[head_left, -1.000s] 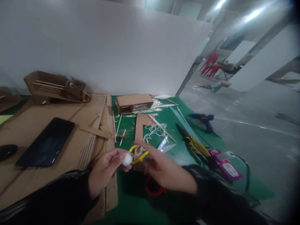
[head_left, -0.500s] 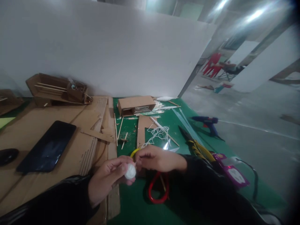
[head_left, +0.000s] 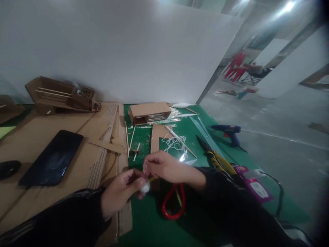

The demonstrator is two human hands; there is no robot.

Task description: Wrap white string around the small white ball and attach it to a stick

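Left of the red handle loop (head_left: 172,216), a left hand (head_left: 122,192) grips a white ball (head_left: 145,187) between thumb and fingers; the right hand (head_left: 167,168), index finger outstretched a second ago, now pinches a thin strand (head_left: 144,174) beyond and left of that loop.

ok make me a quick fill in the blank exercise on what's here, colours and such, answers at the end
The left hand holds a small ball coloured ____.
The large loop just below the right hand is coloured ____.
The glue gun has a body coloured mainly ____.
The dark-screened device lies on a sheet of ____.

Missing words: white; red; blue; cardboard.
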